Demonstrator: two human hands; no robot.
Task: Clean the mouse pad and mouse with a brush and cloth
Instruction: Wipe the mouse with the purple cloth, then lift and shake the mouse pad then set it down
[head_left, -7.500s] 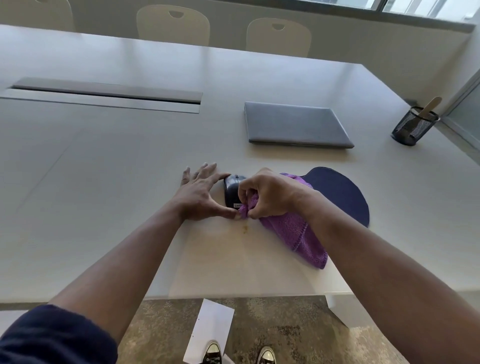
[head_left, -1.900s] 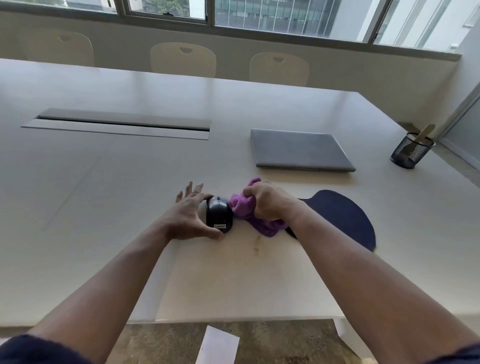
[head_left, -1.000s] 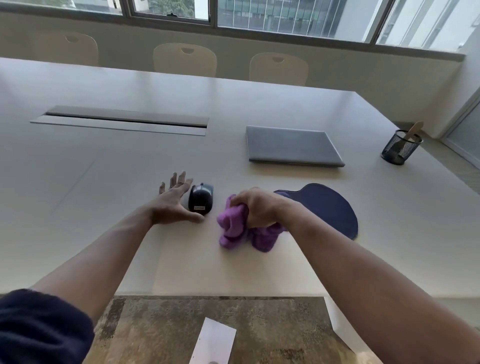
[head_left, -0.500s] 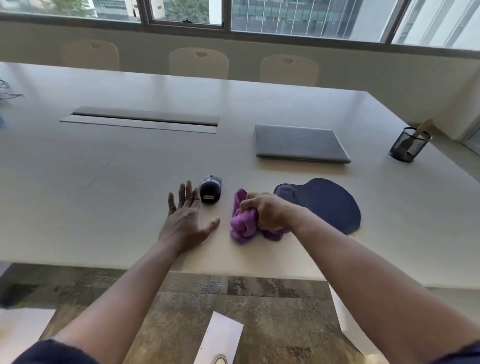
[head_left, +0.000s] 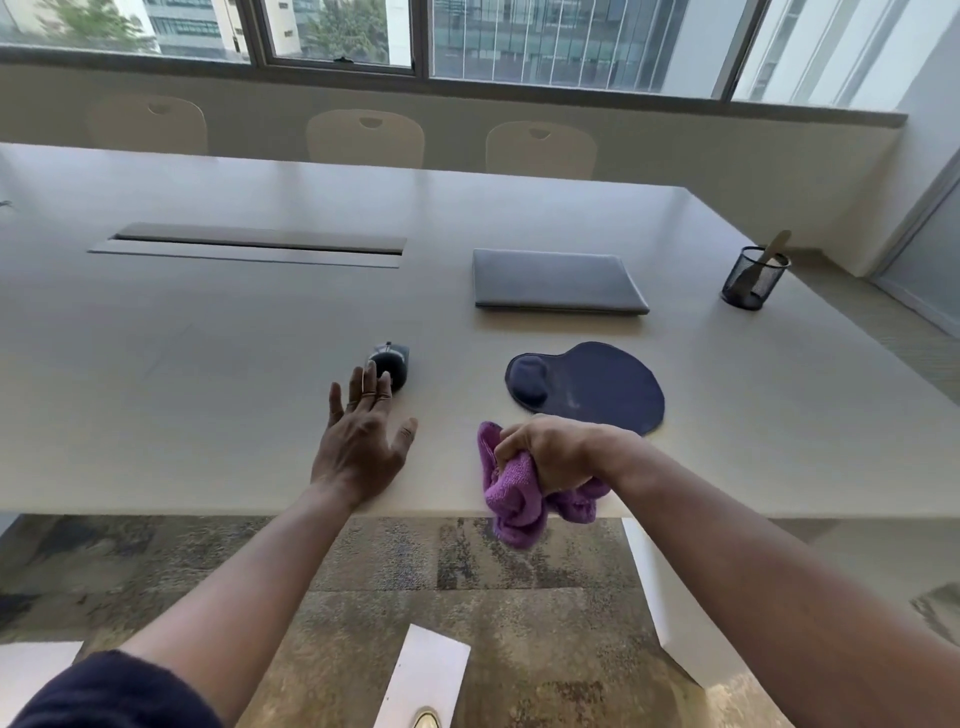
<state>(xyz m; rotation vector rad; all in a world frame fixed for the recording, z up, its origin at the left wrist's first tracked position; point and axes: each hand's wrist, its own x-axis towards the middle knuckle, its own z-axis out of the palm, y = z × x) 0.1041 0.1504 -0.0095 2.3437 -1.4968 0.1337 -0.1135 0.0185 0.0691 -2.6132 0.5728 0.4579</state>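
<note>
The purple cloth (head_left: 524, 488) is being held bunched in the curled right hand (head_left: 550, 457) at the table's (head_left: 208, 415) near edge, the left hand (head_left: 363, 441) is lying flat with fingers spread beside the mouse (head_left: 390, 364) at its 12 o'clock, and the mouse pad (head_left: 597, 384), at 1 o'clock of the cloth, is judged as being next for wiping.

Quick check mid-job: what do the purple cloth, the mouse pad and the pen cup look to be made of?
Purple cloth: soft terry or microfibre by its looped, fuzzy nap; it bunches in the right hand.
Mouse pad: matte navy fabric, probably over foam or gel, given its raised wrist bump.
Pen cup: black wire mesh, see-through, likely metal.
</note>
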